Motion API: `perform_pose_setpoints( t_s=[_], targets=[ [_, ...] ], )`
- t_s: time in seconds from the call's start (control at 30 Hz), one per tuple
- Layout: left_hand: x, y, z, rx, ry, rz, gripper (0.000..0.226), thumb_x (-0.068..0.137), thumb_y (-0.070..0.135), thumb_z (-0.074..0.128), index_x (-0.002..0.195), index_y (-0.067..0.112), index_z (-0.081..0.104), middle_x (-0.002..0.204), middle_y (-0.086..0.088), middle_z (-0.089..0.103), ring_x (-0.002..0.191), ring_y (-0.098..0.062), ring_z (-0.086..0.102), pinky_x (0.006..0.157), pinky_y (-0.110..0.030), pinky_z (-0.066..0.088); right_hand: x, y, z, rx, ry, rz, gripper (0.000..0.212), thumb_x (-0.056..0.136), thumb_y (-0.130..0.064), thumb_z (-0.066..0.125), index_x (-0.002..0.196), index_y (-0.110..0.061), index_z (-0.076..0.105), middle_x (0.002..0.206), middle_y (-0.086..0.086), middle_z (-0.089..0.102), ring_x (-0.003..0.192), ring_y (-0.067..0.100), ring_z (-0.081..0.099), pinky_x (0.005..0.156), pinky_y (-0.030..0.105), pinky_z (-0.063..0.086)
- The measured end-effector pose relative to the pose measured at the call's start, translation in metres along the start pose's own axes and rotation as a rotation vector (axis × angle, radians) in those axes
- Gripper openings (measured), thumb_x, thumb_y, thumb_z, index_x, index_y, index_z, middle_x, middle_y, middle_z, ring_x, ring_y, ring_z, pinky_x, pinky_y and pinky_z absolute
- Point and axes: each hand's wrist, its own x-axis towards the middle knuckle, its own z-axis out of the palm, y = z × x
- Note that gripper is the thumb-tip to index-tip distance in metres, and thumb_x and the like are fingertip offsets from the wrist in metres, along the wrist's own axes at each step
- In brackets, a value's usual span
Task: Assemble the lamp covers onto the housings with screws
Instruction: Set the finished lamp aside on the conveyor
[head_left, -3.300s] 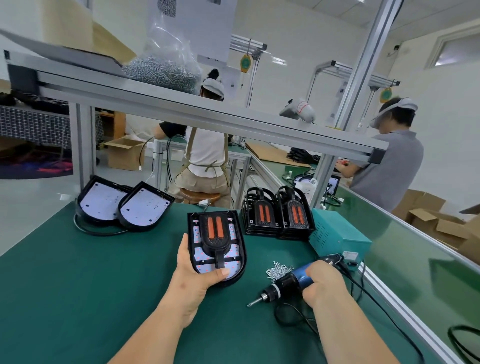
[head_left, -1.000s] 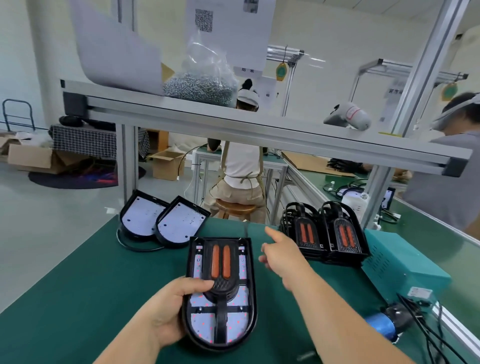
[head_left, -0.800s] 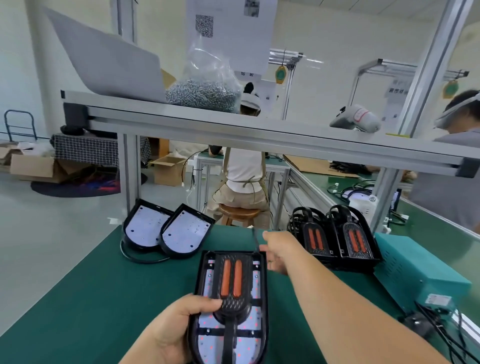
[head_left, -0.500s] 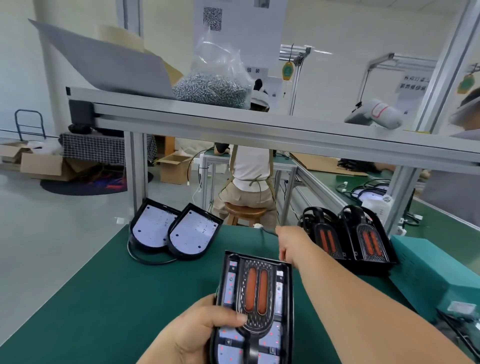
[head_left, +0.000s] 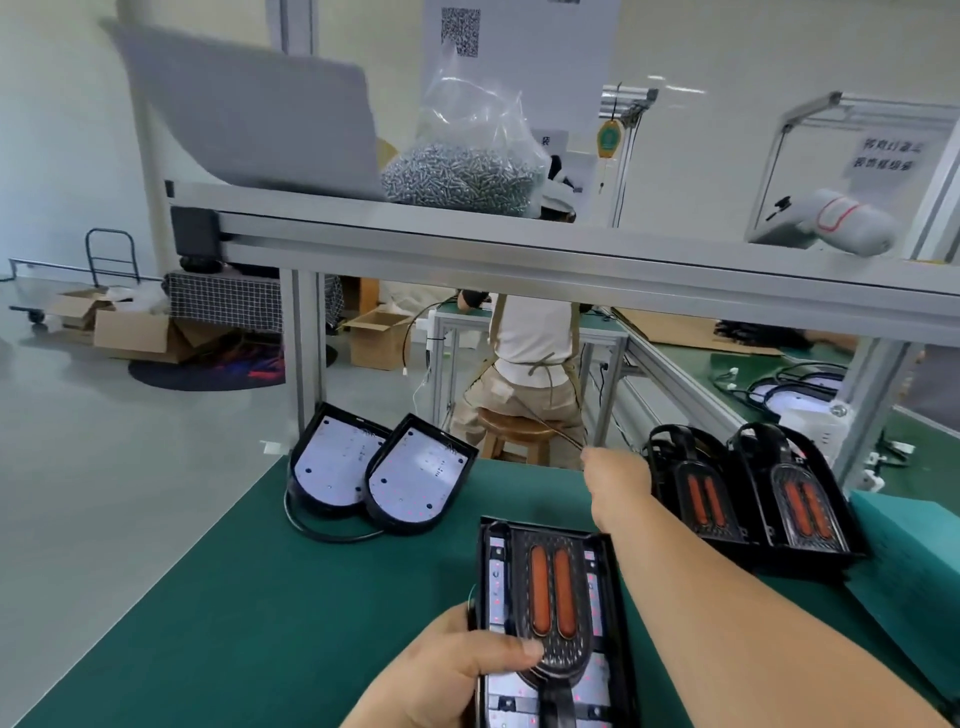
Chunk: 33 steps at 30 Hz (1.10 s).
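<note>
Lamp housing (head_left: 494, 577) (cover (head_left: 553, 597) with orange strips sat on it) is gripped by the left hand (head_left: 457, 670) at the counter's (head_left: 260, 597) near edge, thumb pressed on the cover. Right hand (head_left: 615, 475) is stretched toward the far edge; grip can't be told.

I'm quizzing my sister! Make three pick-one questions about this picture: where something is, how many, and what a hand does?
1. Where is the clear plastic bag of silver screws? A floor B grey metal shelf C cardboard box
2. How many white-faced black housings sit at the green table's far left? A one B two C four
3. The left hand: A grips the black lamp with orange strips B lies flat C holds a screwdriver
B, it sits overhead; B, two side by side; A, thumb curled onto it.
</note>
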Motion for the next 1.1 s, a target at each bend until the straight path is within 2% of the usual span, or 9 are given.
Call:
perform_pose_setpoints(
  t_s=[0.1, 0.3, 0.47, 0.57, 0.63, 0.73, 0.87, 0.93, 1.1],
  targets=[
    [0.001, 0.001, 0.004, 0.034, -0.007, 0.04, 0.049, 0.063, 0.008, 0.071, 0.112, 0.008, 0.073, 0.111, -0.015, 0.074, 0.104, -0.024, 0.071, 0.08, -0.021, 0.054, -0.005, -0.004, -0.015, -0.161, 0.062, -0.118, 0.034, 0.088, -0.023, 0.065, 0.061, -0.011, 0.049, 0.054, 0.003, 0.047, 0.049, 0.02, 0.042, 0.049, 0.027, 0.03],
    [-0.007, 0.015, 0.017, 0.204, -0.024, 0.084, 0.058, 0.064, 0.013, 0.075, 0.121, 0.009, 0.065, 0.112, -0.01, 0.075, 0.109, -0.024, 0.069, 0.096, -0.03, 0.051, -0.028, -0.017, -0.052, -0.366, -0.083, -0.193, 0.035, 0.075, -0.014, 0.067, 0.059, -0.017, 0.036, 0.052, 0.0, 0.032, 0.049, 0.018, 0.029, 0.05, 0.028, 0.019],
    [-0.018, 0.034, 0.032, 0.74, 0.207, 0.2, 0.055, 0.042, 0.062, 0.072, 0.087, 0.031, 0.065, 0.1, 0.001, 0.065, 0.097, -0.016, 0.063, 0.085, -0.032, 0.052, -0.052, -0.035, -0.078, -0.546, -0.282, -0.367, 0.042, 0.076, -0.007, 0.065, 0.057, -0.019, 0.029, 0.058, -0.002, 0.023, 0.055, 0.017, 0.022, 0.055, 0.032, 0.013],
    [-0.02, 0.042, 0.035, 1.106, 0.259, 0.213, 0.063, 0.039, 0.082, 0.048, 0.088, 0.046, 0.064, 0.124, 0.022, 0.035, 0.123, -0.011, 0.032, 0.104, -0.031, 0.034, -0.066, -0.047, -0.087, -0.63, -0.399, -0.429, 0.044, 0.075, -0.004, 0.063, 0.054, -0.02, 0.028, 0.055, -0.005, 0.022, 0.053, 0.015, 0.02, 0.054, 0.03, 0.013],
    [-0.02, 0.041, 0.033, 0.945, 0.145, 0.214, 0.067, 0.045, 0.075, 0.059, 0.107, 0.049, 0.063, 0.142, 0.023, 0.025, 0.139, -0.006, 0.018, 0.117, -0.035, 0.023, -0.074, -0.054, -0.087, -0.66, -0.498, -0.422, 0.046, 0.074, -0.002, 0.062, 0.05, -0.022, 0.028, 0.053, -0.006, 0.021, 0.053, 0.015, 0.019, 0.055, 0.03, 0.014],
    [-0.017, 0.029, 0.032, 0.399, -0.054, 0.143, 0.08, 0.06, 0.033, 0.081, 0.135, 0.023, 0.053, 0.134, -0.005, 0.064, 0.124, -0.021, 0.059, 0.108, -0.042, 0.044, -0.08, -0.055, -0.084, -0.68, -0.592, -0.336, 0.043, 0.078, -0.003, 0.061, 0.05, -0.02, 0.033, 0.06, -0.001, 0.026, 0.056, 0.016, 0.022, 0.053, 0.027, 0.019],
    [-0.016, 0.008, 0.032, -0.081, 0.001, 0.049, 0.07, 0.062, 0.004, 0.073, 0.13, 0.007, 0.057, 0.118, -0.025, 0.069, 0.109, -0.044, 0.066, 0.097, -0.053, 0.051, -0.082, -0.045, -0.084, -0.63, -0.648, -0.205, 0.029, 0.09, -0.01, 0.063, 0.063, -0.014, 0.052, 0.067, 0.004, 0.042, 0.055, 0.014, 0.036, 0.05, 0.023, 0.029],
    [-0.014, 0.0, 0.028, -0.235, 0.035, 0.018, 0.067, 0.062, 0.0, 0.072, 0.128, 0.004, 0.059, 0.118, -0.029, 0.067, 0.105, -0.046, 0.067, 0.093, -0.057, 0.053, -0.081, -0.04, -0.086, -0.531, -0.647, -0.159, 0.02, 0.095, -0.025, 0.065, 0.079, -0.014, 0.064, 0.086, 0.002, 0.054, 0.074, 0.013, 0.049, 0.069, 0.029, 0.041],
    [-0.008, -0.004, 0.021, -0.42, 0.225, 0.044, 0.059, 0.07, 0.007, 0.069, 0.128, 0.001, 0.059, 0.116, -0.025, 0.07, 0.106, -0.043, 0.068, 0.084, -0.051, 0.058, -0.088, -0.012, -0.101, -0.06, -0.402, 0.025, 0.039, 0.096, -0.054, 0.054, 0.118, -0.023, 0.063, 0.11, -0.004, 0.063, 0.087, 0.016, 0.06, 0.071, 0.033, 0.04]
  ],
)
